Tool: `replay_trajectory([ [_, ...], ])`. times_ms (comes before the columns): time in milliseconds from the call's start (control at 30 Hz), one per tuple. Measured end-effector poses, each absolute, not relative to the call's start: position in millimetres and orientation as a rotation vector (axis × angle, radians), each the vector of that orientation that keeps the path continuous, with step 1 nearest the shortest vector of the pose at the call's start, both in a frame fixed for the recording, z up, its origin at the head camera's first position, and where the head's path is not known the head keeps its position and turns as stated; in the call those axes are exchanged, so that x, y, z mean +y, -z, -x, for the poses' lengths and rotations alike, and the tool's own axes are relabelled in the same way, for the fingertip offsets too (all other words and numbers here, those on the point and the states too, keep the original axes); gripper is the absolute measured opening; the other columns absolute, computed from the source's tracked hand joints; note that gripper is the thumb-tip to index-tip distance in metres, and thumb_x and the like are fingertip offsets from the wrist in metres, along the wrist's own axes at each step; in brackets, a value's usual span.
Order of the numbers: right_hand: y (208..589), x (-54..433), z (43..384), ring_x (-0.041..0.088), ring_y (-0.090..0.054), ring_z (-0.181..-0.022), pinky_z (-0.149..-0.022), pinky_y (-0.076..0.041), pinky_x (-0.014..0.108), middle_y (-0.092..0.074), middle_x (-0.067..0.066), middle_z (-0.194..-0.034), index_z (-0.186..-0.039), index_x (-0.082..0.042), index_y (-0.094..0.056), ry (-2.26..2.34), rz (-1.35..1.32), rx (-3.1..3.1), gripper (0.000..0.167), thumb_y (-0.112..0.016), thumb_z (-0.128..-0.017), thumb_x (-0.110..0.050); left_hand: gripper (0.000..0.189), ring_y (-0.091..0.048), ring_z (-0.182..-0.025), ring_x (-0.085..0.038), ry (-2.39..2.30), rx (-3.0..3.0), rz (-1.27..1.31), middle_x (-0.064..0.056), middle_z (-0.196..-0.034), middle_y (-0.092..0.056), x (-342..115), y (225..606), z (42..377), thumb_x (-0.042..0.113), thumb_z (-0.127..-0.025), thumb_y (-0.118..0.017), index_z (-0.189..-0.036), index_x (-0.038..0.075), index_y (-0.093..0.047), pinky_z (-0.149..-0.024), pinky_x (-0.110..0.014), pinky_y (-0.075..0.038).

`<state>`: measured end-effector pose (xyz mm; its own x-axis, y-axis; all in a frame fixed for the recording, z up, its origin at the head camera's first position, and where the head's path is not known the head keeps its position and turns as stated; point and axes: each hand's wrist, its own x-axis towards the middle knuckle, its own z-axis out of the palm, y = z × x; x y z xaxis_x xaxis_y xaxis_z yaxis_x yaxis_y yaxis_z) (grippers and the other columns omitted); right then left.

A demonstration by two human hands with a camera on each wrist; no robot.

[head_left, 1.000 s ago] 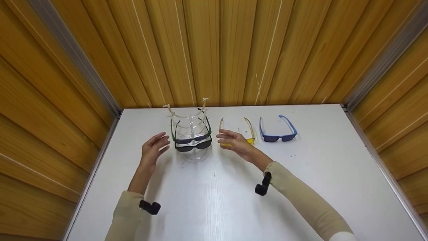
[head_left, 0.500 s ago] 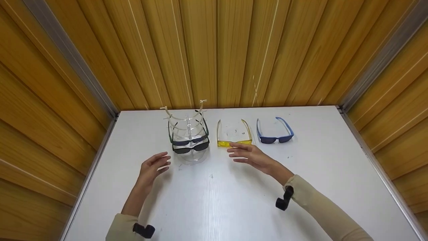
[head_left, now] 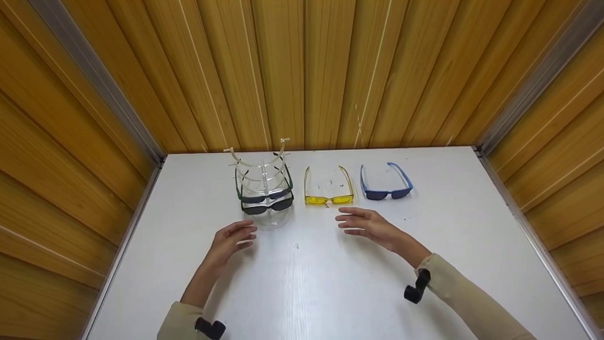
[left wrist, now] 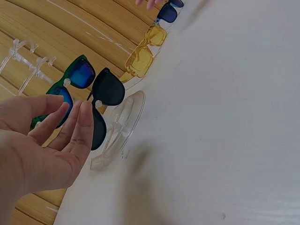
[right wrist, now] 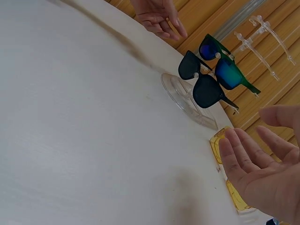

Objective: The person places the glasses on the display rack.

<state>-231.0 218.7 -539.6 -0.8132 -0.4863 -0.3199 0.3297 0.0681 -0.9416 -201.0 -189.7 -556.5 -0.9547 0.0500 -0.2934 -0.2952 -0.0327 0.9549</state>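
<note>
Low at the left, the left hand (head_left: 233,243) hangs on the near-left side of the clear display stand (head_left: 272,221), its fingers loosely bent and spread, holding nothing; from these angles I can't be sure whether a fingertip meets the stand's base. On the stand itself sit two pairs: black sunglasses (head_left: 282,204) on its lowest level and green-framed sunglasses (left wrist: 80,74) just above them, both facing outward, while its upper arms (right wrist: 256,56) carry none. Just right of the stand, yellow glasses (head_left: 343,199) rest on the white table (head_left: 302,288) with their temples unfolded toward the back. The right hand (head_left: 370,229) is on the near-right side of the stand, well apart from it — fingers extended and parted, gripping nothing. Farthest right of the stand lie blue sunglasses (head_left: 398,194), also unfolded. I'd judge the work about halfway — two pairs seated on the stand, two left lying off it.
</note>
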Motion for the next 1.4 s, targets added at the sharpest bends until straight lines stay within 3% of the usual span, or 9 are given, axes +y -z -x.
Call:
replay_trajectory([
  [933,562,289,222,0.01,-0.065,-0.124,-0.11,-0.052,0.029,-0.055,0.013,-0.152,-0.158,-0.001,-0.032,1.834,-0.081,1.862,0.064,-0.061,-0.104,-0.02,0.043,-0.072,-0.104,-0.024,-2.024,1.887,0.072,-0.02,-0.124,-0.071,-134,570,207,0.01,-0.101,-0.062,-0.139,-0.008,-0.055,-0.104,-0.049,-0.056],
  [1200,567,291,224,0.012,-0.066,-0.123,-0.11,-0.052,0.032,-0.055,0.015,-0.152,-0.158,-0.002,-0.034,1.86,-0.134,1.836,0.063,-0.061,-0.103,-0.018,0.044,-0.073,-0.106,-0.026,-2.007,1.86,0.043,-0.019,-0.124,-0.072,-112,577,215,0.012,-0.101,-0.061,-0.14,-0.007,-0.054,-0.102,-0.047,-0.058],
  [1400,570,284,227,0.014,-0.065,-0.126,-0.112,-0.051,0.033,-0.05,0.018,-0.155,-0.159,-0.002,-0.031,1.9,-0.17,1.775,0.066,-0.063,-0.102,-0.016,0.042,-0.074,-0.094,-0.016,-2.018,1.847,-0.008,-0.02,-0.121,-0.073,-97,580,224,0.007,-0.101,-0.059,-0.139,-0.01,-0.053,-0.094,-0.039,-0.062],
])
